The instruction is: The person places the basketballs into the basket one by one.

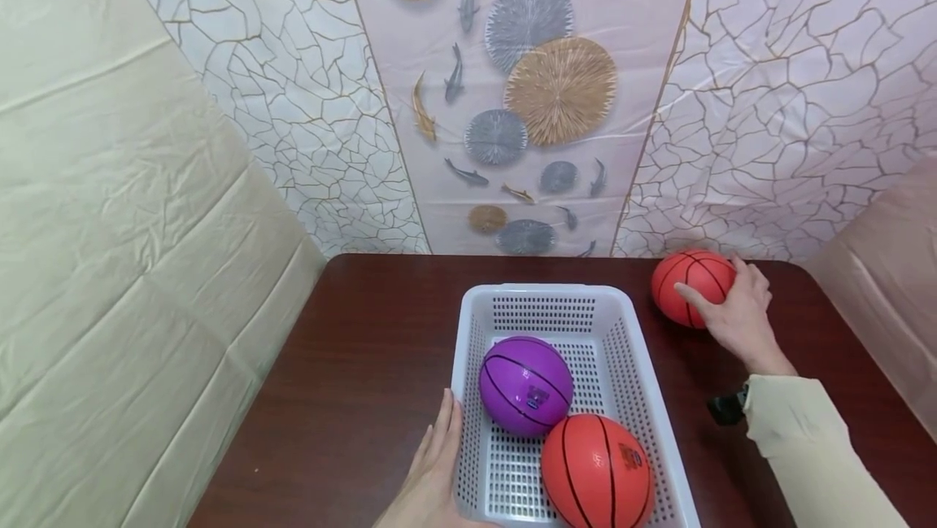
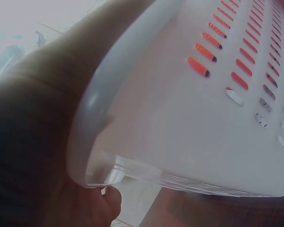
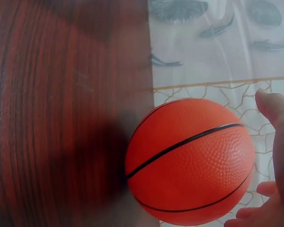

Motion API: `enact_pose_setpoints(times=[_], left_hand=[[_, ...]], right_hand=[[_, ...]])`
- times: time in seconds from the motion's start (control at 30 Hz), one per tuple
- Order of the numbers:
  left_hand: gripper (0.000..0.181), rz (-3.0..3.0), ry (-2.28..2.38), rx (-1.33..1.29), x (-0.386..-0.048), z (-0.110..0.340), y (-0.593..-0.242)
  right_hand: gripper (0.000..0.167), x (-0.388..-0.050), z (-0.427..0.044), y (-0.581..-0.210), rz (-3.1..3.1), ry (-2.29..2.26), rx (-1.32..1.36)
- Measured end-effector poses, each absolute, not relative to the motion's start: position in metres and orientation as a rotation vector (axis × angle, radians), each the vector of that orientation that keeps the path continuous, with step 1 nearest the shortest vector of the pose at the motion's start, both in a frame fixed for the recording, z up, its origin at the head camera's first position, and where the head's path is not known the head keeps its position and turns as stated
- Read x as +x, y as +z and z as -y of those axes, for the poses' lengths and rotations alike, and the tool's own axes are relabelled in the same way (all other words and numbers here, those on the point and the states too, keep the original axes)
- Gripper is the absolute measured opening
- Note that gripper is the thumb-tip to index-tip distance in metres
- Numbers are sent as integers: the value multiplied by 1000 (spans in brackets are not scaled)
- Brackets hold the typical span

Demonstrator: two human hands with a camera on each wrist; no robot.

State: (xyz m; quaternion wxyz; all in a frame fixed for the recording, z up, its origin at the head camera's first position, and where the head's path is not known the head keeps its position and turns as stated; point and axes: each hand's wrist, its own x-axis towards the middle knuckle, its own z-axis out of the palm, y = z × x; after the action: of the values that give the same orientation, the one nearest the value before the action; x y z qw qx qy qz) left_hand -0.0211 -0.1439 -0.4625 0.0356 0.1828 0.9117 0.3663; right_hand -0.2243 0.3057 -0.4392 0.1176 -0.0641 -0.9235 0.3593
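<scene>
A white perforated plastic basket stands on the table. Inside lie a purple mini basketball and a red-orange one, the latter nearer me. My left hand rests against the basket's near-left corner, its fingers extended along the outer side. The left wrist view shows the rim and slotted wall close to that hand. Beyond the basket, at the table's far right, sits another red-orange mini basketball. Around it my right hand is spread; in the right wrist view the thumb stands apart from its surface.
The dark wooden table extends left of the basket and ends at a patterned cloth backdrop. Cream cloth walls flank both sides. A small black device is at the right wrist.
</scene>
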Motion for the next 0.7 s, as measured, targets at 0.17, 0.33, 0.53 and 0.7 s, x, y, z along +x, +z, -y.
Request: enact_pose_setpoints(times=[0.17, 0.33, 0.53, 0.7], left_hand=[[144, -2791, 1135, 555, -22, 145, -462], [143, -2787, 1138, 562, -22, 144, -462], [143, -2793, 1129, 571, -22, 144, -464], [143, -2783, 1143, 572, -23, 145, -464]], right_hand=[[107, -229, -309, -444, 2736, 1031, -192], [109, -231, -311, -448, 2764, 1023, -215], [110, -233, -312, -452, 2781, 1023, -243], [109, -233, -313, -454, 2764, 1003, -247]])
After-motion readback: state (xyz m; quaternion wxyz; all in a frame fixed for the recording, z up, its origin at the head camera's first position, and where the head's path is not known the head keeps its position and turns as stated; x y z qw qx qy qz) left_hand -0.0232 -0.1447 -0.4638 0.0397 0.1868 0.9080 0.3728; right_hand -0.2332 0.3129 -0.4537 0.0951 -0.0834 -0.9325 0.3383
